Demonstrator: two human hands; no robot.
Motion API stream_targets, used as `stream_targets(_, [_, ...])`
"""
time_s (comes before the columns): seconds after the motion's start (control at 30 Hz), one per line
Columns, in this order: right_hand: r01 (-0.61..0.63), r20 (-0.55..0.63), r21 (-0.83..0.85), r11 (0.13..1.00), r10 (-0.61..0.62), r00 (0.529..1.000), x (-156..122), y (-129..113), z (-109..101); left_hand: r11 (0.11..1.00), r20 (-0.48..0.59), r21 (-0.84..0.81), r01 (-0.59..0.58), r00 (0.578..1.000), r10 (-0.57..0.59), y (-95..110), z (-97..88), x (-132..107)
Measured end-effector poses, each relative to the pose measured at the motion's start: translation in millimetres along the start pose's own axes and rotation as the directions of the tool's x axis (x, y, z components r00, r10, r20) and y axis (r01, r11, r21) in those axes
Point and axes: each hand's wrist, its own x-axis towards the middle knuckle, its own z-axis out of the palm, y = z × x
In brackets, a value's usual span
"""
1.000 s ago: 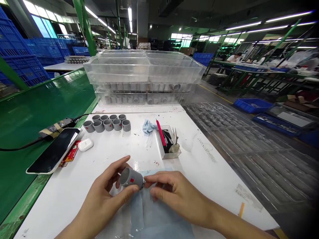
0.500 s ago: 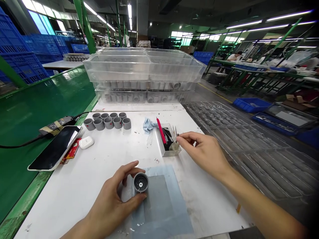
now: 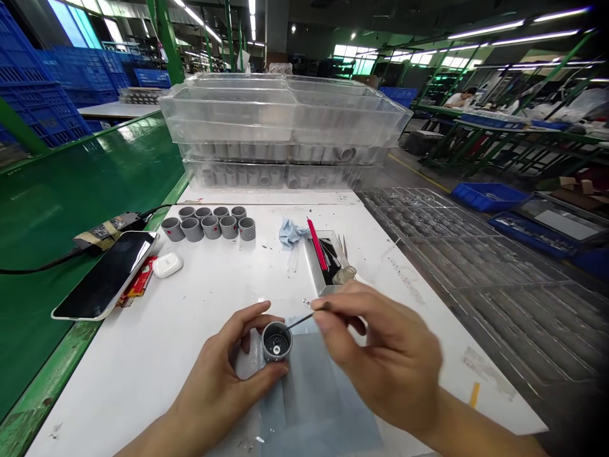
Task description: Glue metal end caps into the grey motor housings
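The left hand (image 3: 223,381) is pinching the small grey plastic cup (image 3: 276,341) between thumb and fingers, open end up, while the right hand (image 3: 380,355) is pinching a thin metal tool (image 3: 302,319), tip dipping into it.

Matt grey plastic cap (image 3: 276,341), thin metal tool (image 3: 304,317), glossy white table (image 3: 204,298), clear glossy plastic trays (image 3: 285,120)

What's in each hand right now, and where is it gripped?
The left hand pinches the grey cap by its side wall, open end up. The right hand grips the thin tool at its rear end, tip at the cap's mouth.
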Motion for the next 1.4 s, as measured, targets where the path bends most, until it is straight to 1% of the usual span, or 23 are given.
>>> stream_targets(0.07, [0.004,0.075,0.038,0.999,-0.007,0.997,0,2,12,1.0,-0.005,-0.012,-0.005,1.0,0.005,-1,-0.4,1])
stream_targets(0.13, [0.011,0.117,0.051,0.999,-0.017,0.993,0,6,20,1.0,-0.019,-0.019,-0.015,1.0,0.015,-2,-0.4,2])
stream_targets(0.2, [0.03,0.135,0.055,0.998,-0.037,0.99,-1,11,25,0.999,-0.032,-0.022,-0.028,0.999,0.027,-3,-0.1,2])
stream_targets(0.3, [0.094,0.125,0.03,0.995,-0.097,0.987,-5,17,27,0.999,-0.032,-0.023,-0.039,0.999,0.038,-3,0.2,1])
stream_targets(0.37, [0.133,0.111,-0.002,0.991,-0.132,0.985,-6,20,26,0.999,-0.03,-0.018,-0.049,0.998,0.049,-4,0.0,1])
stream_targets(0.43, [0.145,0.096,-0.019,0.989,-0.143,0.985,-5,20,23,0.998,-0.031,-0.012,-0.056,0.998,0.056,-4,-0.3,1])
stream_targets(0.57, [0.096,0.056,0.024,0.995,-0.098,0.994,-2,14,15,0.999,-0.03,-0.007,-0.053,0.998,0.053,-4,0.0,2])
stream_targets(0.67, [0.083,0.017,0.052,0.995,-0.084,0.996,-1,7,6,0.999,-0.023,-0.012,-0.041,0.999,0.041,-3,0.3,2])
stream_targets(0.77, [0.127,-0.034,0.048,0.991,-0.126,0.991,1,6,-7,0.999,-0.009,-0.024,-0.022,1.0,0.022,-3,0.0,2])
stream_targets(0.83, [0.181,-0.128,-0.03,0.983,-0.184,0.975,5,13,-19,1.0,-0.003,-0.026,-0.009,1.0,0.009,-4,-0.1,2])
stream_targets(0.9, [0.218,-0.239,-0.181,0.959,-0.258,0.936,13,23,-33,1.0,0.0,-0.031,-0.002,1.0,0.002,-5,0.5,2])
stream_targets(0.93, [0.217,-0.271,-0.27,0.938,-0.291,0.918,17,29,-40,0.999,0.001,-0.037,0.002,1.0,-0.002,-6,1.1,2])
stream_targets(0.97, [0.206,-0.286,-0.352,0.913,-0.315,0.905,22,35,-47,0.999,-0.002,-0.045,0.008,1.0,-0.009,-6,2.0,1])
stream_targets(1.03, [0.152,-0.294,-0.475,0.867,-0.319,0.901,29,43,-56,0.998,-0.013,-0.057,0.026,1.0,-0.026,-6,3.8,0])
stream_targets(1.13, [0.068,-0.314,-0.547,0.835,-0.28,0.907,31,51,-61,0.999,-0.028,-0.039,0.031,0.999,-0.032,-6,5.2,-1])
stream_targets(1.2, [0.06,-0.272,-0.562,0.825,-0.253,0.928,28,54,-58,1.0,-0.029,-0.008,0.025,0.999,-0.025,-7,4.8,-2])
stream_targets(1.27, [0.079,-0.177,-0.57,0.818,-0.216,0.96,23,59,-54,0.999,-0.023,0.037,0.003,1.0,-0.002,-9,3.7,-3])
stream_targets(1.33, [0.085,-0.061,-0.569,0.818,-0.145,0.988,19,64,-51,0.994,0.001,0.083,-0.065,0.998,0.065,-10,2.6,-3])
stream_targets(1.4, [0.082,0.012,-0.566,0.821,-0.092,0.996,17,67,-52,0.98,0.023,0.109,-0.166,0.986,0.164,-9,2.0,-3])
